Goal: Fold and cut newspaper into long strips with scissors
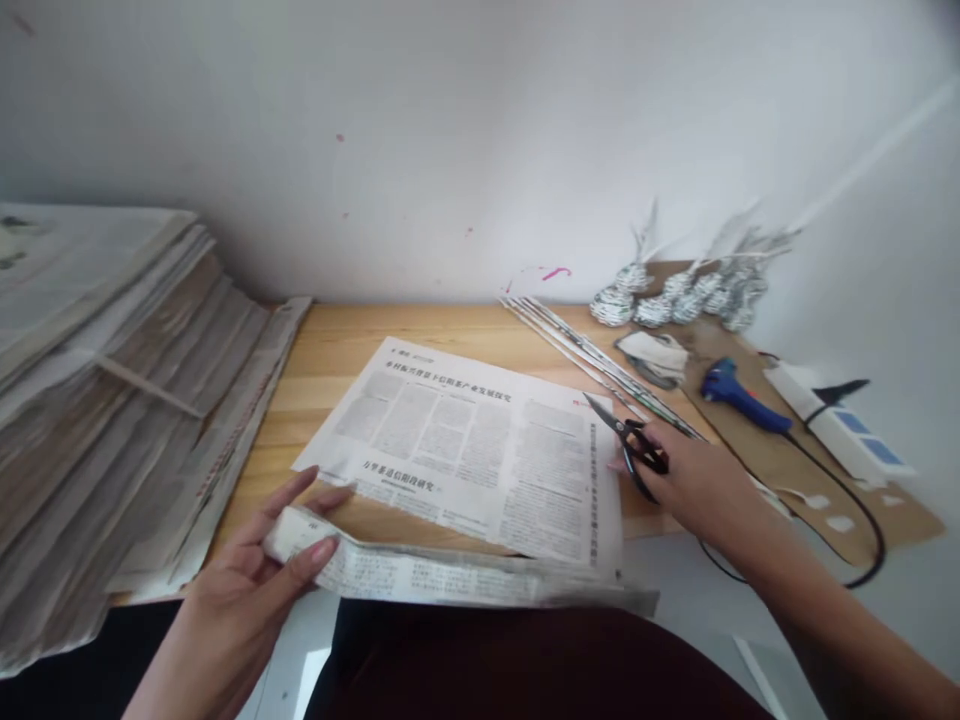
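A folded newspaper strip (465, 578) runs along the table's front edge. My left hand (255, 570) pinches its left end between thumb and fingers. Black-handled scissors (637, 448) are in my right hand (679, 470), their blades pointing up and left over the corner of a printed newspaper sheet (480, 430). That sheet lies flat on the wooden table (337, 340), partly behind the strip. Part of my right hand's fingers is hidden behind the scissor handles.
A tall newspaper stack (150, 400) stands at the left. Thin paper rods (585, 350) lie behind the sheet. At the right are woven paper pieces (675, 295), a blue glue gun (742, 398) with a cord, and a white power strip (840, 425) on cardboard.
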Action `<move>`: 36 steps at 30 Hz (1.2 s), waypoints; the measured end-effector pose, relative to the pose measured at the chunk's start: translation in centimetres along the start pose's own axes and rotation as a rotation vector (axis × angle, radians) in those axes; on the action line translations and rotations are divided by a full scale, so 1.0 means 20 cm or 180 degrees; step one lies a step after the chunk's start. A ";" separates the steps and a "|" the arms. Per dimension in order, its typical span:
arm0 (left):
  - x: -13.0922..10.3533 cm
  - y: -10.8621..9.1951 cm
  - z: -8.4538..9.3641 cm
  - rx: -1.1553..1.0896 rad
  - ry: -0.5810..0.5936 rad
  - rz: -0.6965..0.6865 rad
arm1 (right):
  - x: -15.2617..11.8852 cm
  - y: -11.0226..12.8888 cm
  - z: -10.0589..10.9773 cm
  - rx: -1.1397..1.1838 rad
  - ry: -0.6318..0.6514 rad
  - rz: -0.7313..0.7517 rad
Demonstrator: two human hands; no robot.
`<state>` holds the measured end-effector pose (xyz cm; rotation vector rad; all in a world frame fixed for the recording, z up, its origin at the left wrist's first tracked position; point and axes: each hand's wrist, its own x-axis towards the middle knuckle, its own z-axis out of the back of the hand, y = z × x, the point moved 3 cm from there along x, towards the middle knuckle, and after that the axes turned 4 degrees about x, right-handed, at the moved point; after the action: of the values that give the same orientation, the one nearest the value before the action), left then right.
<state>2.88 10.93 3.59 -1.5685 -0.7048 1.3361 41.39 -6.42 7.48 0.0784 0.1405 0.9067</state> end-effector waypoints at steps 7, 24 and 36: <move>-0.08 0.00 -0.27 0.0008 0.0598 0.0249 | 0.05 0.22 -0.06 0.0464 -0.0076 0.0599; -0.10 -0.06 -0.42 -0.0122 0.0678 0.0048 | 0.00 0.15 0.05 0.0797 0.0111 0.1481; -0.03 0.00 -0.27 -0.0040 0.0303 -0.0061 | 0.03 0.22 -0.06 0.0550 -0.0069 0.1392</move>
<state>8.00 8.97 3.78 -1.6204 -0.6689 1.2365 38.16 -3.27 6.83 0.2876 0.1854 1.3283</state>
